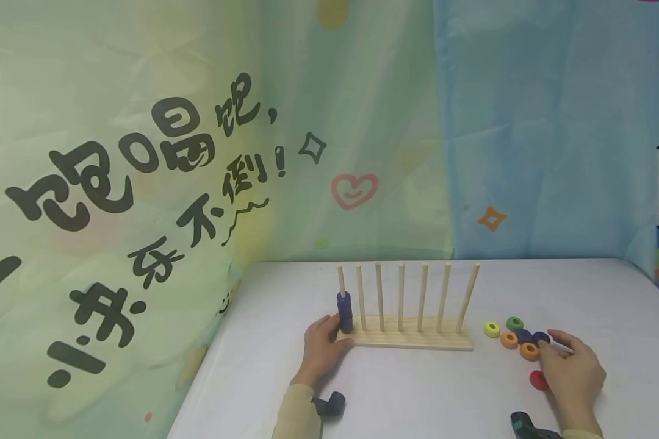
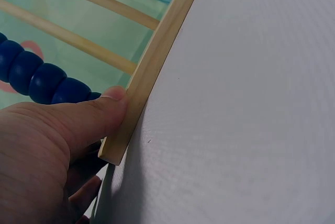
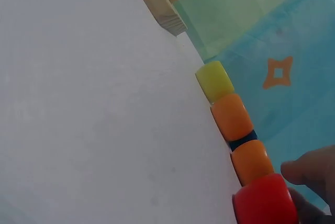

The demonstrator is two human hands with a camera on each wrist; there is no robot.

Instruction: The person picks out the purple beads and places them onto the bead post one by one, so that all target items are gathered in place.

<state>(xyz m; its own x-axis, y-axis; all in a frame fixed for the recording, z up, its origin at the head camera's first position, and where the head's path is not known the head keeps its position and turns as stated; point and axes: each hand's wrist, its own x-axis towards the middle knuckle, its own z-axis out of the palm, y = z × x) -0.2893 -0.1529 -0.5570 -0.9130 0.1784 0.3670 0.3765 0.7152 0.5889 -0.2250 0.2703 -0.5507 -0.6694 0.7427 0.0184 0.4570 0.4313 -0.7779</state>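
Observation:
A wooden rack (image 1: 412,341) with several upright pegs stands on the white table. Stacked dark blue rings (image 1: 344,311) sit on its leftmost peg. My left hand (image 1: 334,334) grips the rack's left end; the thumb (image 2: 112,103) presses on the base's front edge (image 2: 152,62). To the right of the rack lie loose rings: yellow (image 1: 492,329), green (image 1: 514,324), two orange (image 1: 509,339), two dark blue (image 1: 524,335) and red (image 1: 538,380). My right hand (image 1: 549,347) reaches over them, its loosely bent fingers touching a dark blue ring (image 1: 540,337). Its fingertip (image 3: 309,169) shows beside the red ring (image 3: 264,200).
The table (image 1: 417,396) ends at a left edge near a green printed curtain (image 1: 143,183); a blue curtain (image 1: 549,134) hangs behind. Dark wrist straps (image 1: 329,403) sit at both forearms. Bare tabletop lies in front of the rack.

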